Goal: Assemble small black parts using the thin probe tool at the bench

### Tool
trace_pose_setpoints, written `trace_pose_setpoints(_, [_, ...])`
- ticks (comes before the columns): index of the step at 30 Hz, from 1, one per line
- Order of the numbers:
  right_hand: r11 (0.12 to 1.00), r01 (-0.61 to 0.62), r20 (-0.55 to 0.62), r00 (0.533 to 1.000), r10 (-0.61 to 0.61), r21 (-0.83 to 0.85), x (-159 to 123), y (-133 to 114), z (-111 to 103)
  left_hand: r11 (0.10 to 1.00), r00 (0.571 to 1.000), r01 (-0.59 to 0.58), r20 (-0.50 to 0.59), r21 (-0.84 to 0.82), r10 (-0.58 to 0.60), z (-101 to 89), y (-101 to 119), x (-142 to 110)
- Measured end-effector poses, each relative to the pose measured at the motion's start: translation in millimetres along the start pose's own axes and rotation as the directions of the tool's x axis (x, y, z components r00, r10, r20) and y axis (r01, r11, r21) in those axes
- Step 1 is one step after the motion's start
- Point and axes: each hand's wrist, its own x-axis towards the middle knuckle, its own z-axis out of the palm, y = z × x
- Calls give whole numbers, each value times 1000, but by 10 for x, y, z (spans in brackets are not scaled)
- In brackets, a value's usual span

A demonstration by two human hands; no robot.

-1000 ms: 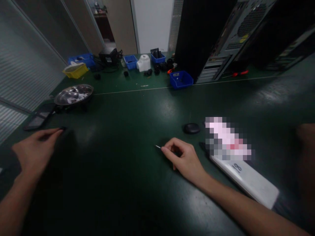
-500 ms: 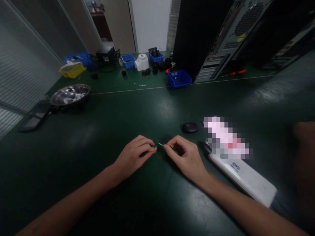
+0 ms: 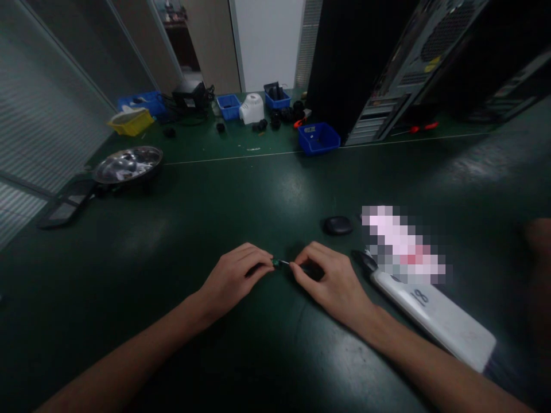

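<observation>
Between the fingertips of my left hand [image 3: 239, 269] is a small green circuit board [image 3: 275, 263], mostly covered by the fingers. My right hand [image 3: 325, 272] is closed in a pinch on a thin metal rod [image 3: 284, 262], whose tip points left and meets or nearly meets the board's edge. The rest of the rod is hidden in the fingers, so its exact kind does not show. Both hands are just above the dark green table [image 3: 241, 355]. A black computer mouse [image 3: 338, 225] lies beyond my right hand.
A white power strip [image 3: 439, 312] marked 18 lies right of my right forearm, beside a blurred pink item [image 3: 398, 241]. At the back stand a metal bowl [image 3: 129, 164], a blue bin [image 3: 318, 139], a yellow bin [image 3: 131, 123] and a computer case [image 3: 379, 115].
The rod's tip has come to the circuit board, and more of the board shows at my left fingertips. The whole view has shifted slightly, with things appearing a little further right.
</observation>
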Motion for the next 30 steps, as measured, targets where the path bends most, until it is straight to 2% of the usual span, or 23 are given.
trace_pose_setpoints(4, [1000,-13,11,1000,13,-19,-1,2,-8,999,1000,17,0,31,-17,-5,7,-8])
trace_pose_setpoints(9, [1000,15,16,1000,-15,-22,1,8,-20,997,999,-51,1,52,51,0,-9,-8])
trace_pose_setpoints(18, [996,65,46,997,-63,-56,-43,14,-10,993,995,-90,-34,74,93,9,-17,3])
trace_pose_setpoints(25, [993,92,67,994,-87,-68,-48,53,48,987,995,-104,20,122,103,15,-17,-13])
trace_pose_setpoints(30, [990,136,87,987,-132,-43,-42,76,79,984,990,-143,17,105,142,25,-9,-1])
